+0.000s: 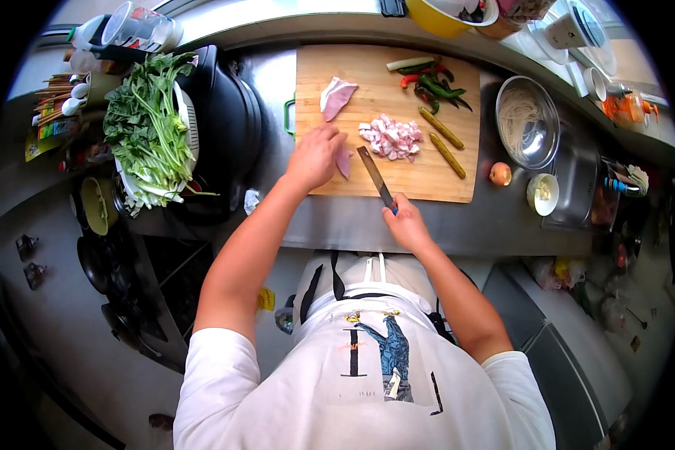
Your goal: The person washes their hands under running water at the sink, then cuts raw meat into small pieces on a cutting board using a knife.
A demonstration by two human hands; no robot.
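My right hand is wrapped round the handle of a kitchen knife, whose blade points up and left over the wooden cutting board. My left hand lies at the board's left side with curled fingers on a slice of raw pork, which it partly hides. Another raw pork slice lies above that hand. To the right of the knife tip sits a pile of diced pork.
Red and green chillies and pickled green stalks lie on the board. On the right stand a steel bowl of noodles, an onion and a small white bowl. Leafy greens fill a basket at left.
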